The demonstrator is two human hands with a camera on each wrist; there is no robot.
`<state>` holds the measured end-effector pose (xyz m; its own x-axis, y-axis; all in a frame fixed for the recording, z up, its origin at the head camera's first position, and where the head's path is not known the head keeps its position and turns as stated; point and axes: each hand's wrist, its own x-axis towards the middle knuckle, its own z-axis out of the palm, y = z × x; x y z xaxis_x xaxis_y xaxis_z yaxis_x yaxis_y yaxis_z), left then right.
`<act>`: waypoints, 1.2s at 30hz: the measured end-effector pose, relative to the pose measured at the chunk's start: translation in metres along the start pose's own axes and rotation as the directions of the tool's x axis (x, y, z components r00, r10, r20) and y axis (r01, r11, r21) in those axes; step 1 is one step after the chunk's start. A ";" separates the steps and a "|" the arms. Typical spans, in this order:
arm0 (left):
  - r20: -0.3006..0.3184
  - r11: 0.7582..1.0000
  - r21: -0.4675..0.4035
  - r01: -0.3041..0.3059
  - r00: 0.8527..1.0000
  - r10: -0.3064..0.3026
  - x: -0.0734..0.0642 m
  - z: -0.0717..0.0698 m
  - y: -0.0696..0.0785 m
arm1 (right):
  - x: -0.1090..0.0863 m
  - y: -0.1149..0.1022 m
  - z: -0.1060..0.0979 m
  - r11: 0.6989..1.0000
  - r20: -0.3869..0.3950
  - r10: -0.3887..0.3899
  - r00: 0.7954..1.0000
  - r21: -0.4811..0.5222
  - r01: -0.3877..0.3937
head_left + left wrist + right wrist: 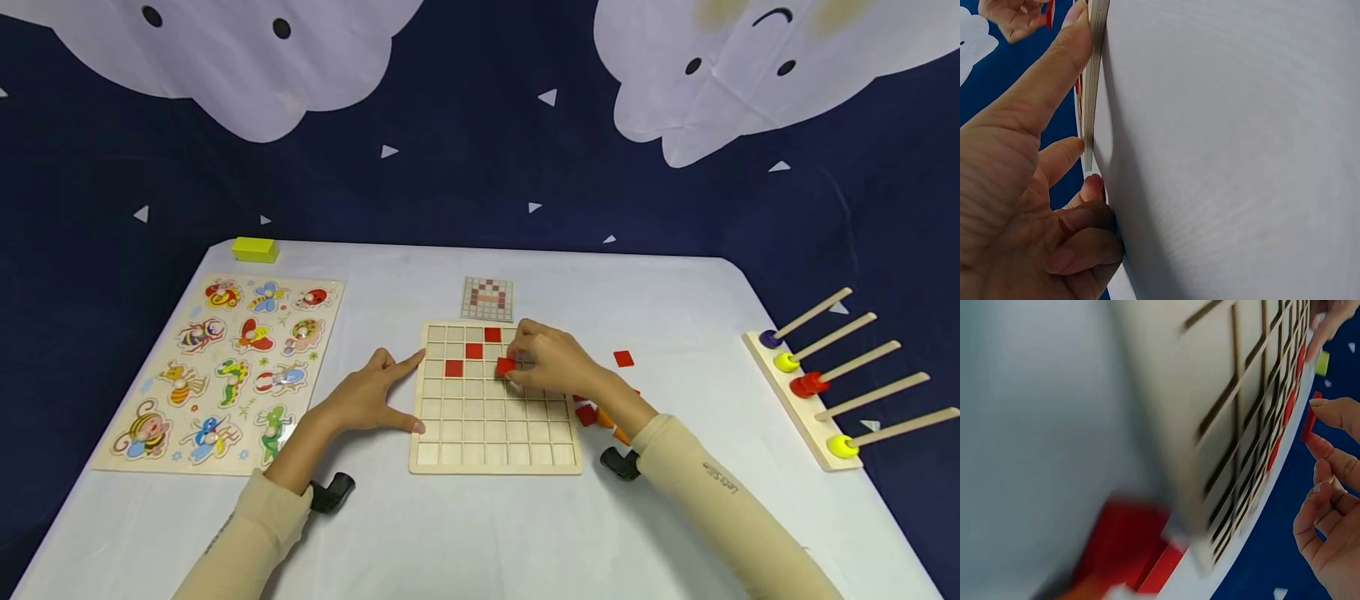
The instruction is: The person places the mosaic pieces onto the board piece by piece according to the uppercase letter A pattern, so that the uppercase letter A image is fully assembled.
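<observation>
My right hand [552,358] pinches a red square tile [1312,417] between thumb and finger, over the upper right part of a wooden grid board [476,454]. Three red tiles lie in the board's cells, among them one [453,367] at the left; they step up diagonally to the top row. My left hand [371,392] touches the board's left edge with spread thumb and index finger, its other fingers loosely bent in the left wrist view. Just beyond the board lies a small pattern card [487,298] showing a grid figure in red and orange.
Loose red and orange tiles [586,415] lie right of the board, partly hidden by my right forearm; a single red tile [623,358] lies farther back. An insect puzzle board [243,333] is at left, a yellow block [255,249] behind it. A peg stand [806,404] with rings stands at right.
</observation>
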<state>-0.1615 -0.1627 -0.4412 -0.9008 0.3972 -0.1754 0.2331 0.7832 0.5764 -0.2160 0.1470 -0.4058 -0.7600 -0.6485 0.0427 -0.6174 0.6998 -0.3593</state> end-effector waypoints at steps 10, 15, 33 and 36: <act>0.004 1.000 -0.001 -0.003 1.000 0.003 0.002 0.001 0.000 | 0.024 -0.037 0.020 0.996 0.078 -0.082 0.994 -0.019 0.083; 0.004 1.000 0.004 0.002 1.000 -0.002 0.002 0.000 0.001 | 0.029 -0.046 0.029 0.995 0.093 -0.096 0.991 -0.027 0.099; -0.005 1.000 -0.001 -0.002 1.000 0.002 -0.001 0.000 0.001 | 0.021 -0.047 0.020 0.999 0.076 -0.045 0.996 -0.014 0.047; -0.010 1.000 0.006 0.001 1.000 -0.001 -0.001 0.000 0.000 | 0.009 -0.032 0.008 1.000 0.028 -0.011 1.000 0.000 0.011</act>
<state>-0.1606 -0.1630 -0.4412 -0.9047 0.3917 -0.1674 0.2348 0.7864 0.5713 -0.2018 0.1165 -0.4020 -0.7473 -0.6641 0.0204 -0.6255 0.6928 -0.3589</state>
